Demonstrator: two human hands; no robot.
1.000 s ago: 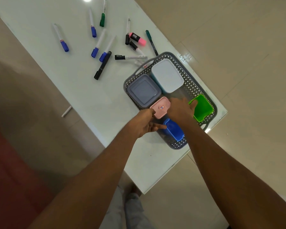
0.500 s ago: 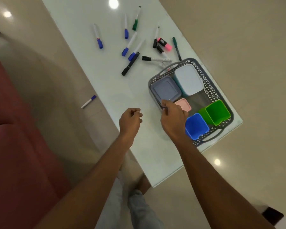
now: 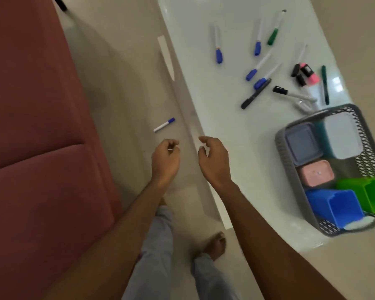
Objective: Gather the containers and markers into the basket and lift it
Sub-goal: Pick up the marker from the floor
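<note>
A grey basket (image 3: 280, 146) sits on the white table (image 3: 221, 118) at the right. Inside it are a grey lidded box (image 3: 301, 144), a white-lidded box (image 3: 342, 137), a pink box (image 3: 316, 173), a blue cup (image 3: 336, 205) and a green cup (image 3: 370, 191). Several markers (image 3: 256, 70) lie scattered on the table behind the basket. One blue-capped marker (image 3: 164, 124) lies on the floor left of the table. My left hand (image 3: 165, 160) hangs below that marker, fingers loosely curled, holding nothing. My right hand (image 3: 213, 159) is at the table's left edge, fingers loosely bent, also holding nothing.
A dark red sofa (image 3: 35, 126) fills the left side. The beige floor between sofa and table is a narrow strip where my legs (image 3: 158, 245) and bare foot (image 3: 214, 245) stand.
Both hands left the basket and moved left, past the table edge, toward the floor marker. The view swung left, so the basket now sits at the right border.
</note>
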